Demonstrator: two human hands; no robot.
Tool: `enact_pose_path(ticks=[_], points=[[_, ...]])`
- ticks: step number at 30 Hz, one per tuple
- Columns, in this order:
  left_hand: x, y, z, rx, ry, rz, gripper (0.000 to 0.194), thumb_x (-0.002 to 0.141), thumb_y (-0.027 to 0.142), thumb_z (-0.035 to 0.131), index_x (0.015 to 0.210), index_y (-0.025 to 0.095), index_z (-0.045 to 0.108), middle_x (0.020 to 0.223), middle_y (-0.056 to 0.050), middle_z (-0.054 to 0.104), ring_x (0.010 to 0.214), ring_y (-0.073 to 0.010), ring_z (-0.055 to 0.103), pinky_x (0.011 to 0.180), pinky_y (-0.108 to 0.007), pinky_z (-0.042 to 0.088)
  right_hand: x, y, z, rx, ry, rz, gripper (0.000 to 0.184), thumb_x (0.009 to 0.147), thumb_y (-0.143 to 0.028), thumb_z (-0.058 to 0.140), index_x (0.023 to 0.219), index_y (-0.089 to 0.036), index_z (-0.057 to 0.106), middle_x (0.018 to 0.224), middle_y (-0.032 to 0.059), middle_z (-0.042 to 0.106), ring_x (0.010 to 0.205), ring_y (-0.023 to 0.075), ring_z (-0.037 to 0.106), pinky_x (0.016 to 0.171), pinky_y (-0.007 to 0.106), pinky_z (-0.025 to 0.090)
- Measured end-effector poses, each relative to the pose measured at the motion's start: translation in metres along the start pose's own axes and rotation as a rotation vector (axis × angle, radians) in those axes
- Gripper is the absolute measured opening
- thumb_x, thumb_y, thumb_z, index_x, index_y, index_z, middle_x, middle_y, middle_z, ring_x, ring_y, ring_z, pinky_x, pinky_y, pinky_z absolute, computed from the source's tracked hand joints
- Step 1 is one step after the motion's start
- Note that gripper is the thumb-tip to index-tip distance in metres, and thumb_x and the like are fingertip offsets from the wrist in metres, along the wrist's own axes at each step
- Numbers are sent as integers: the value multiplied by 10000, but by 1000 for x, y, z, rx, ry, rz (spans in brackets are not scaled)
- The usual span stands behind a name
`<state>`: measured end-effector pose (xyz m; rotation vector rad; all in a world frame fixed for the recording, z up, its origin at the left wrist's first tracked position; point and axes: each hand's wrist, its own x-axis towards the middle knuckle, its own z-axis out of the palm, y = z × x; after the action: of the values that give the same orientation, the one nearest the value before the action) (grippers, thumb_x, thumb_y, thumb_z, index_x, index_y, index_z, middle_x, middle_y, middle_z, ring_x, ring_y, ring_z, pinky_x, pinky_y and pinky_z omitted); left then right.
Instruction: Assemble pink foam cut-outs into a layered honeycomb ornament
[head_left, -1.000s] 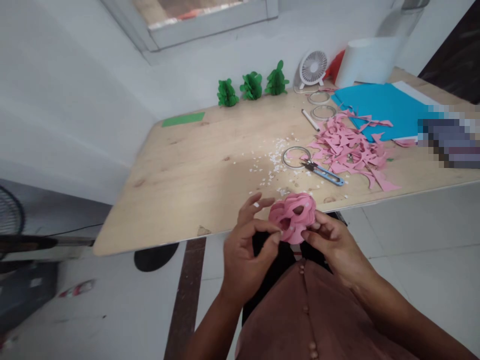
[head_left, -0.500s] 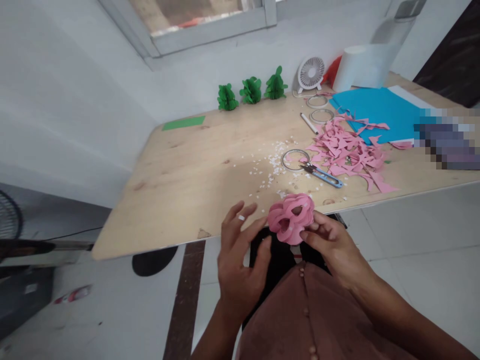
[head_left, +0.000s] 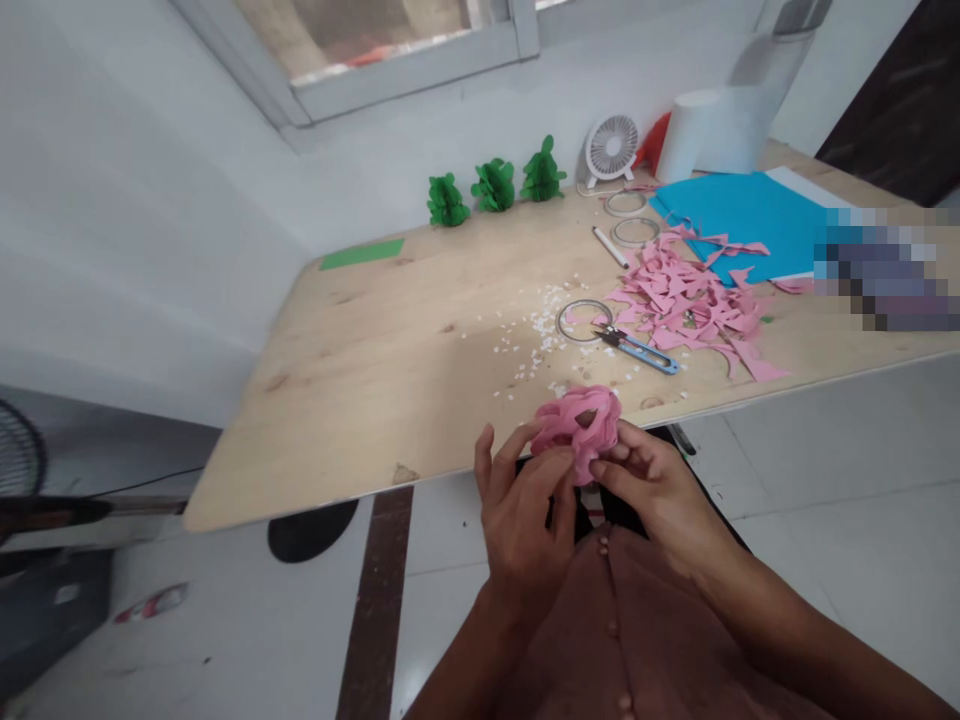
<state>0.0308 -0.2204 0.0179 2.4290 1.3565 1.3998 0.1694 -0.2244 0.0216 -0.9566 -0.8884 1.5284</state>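
Note:
A pink paper flower [head_left: 579, 419] made of layered cut pieces is held just off the near edge of the wooden table [head_left: 375, 350]. My right hand [head_left: 646, 480] pinches its lower right side with fingers closed. My left hand [head_left: 521, 505] touches its lower left side, thumb and fingertips curled on the pink paper. Both hands are above my lap.
Pink paper scraps [head_left: 690, 300], blue-handled snips [head_left: 639, 348], tape rings [head_left: 583, 318], a white pen [head_left: 610, 246] and small white bits lie on the table. Blue sheets [head_left: 750, 210], a small white fan [head_left: 611, 147], three green paper trees [head_left: 493, 184] and a green card [head_left: 361, 253] stand farther back.
My left hand let go of the flower and opened half a second ago, then came back onto its lower left side. The flower is turned slightly.

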Motion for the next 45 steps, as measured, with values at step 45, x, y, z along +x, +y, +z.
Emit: enact_pose_path(ticks=[45], points=[[-6,6,10,-41,20,14,221,794,37,551,928,205,603,833,-13,725,1095,-213,607,1096,-533,275,-5,-2,6,20,51,25,351,812,-284,650,1161,-262,638,1081,39,701,975,202,635,909,356,479]])
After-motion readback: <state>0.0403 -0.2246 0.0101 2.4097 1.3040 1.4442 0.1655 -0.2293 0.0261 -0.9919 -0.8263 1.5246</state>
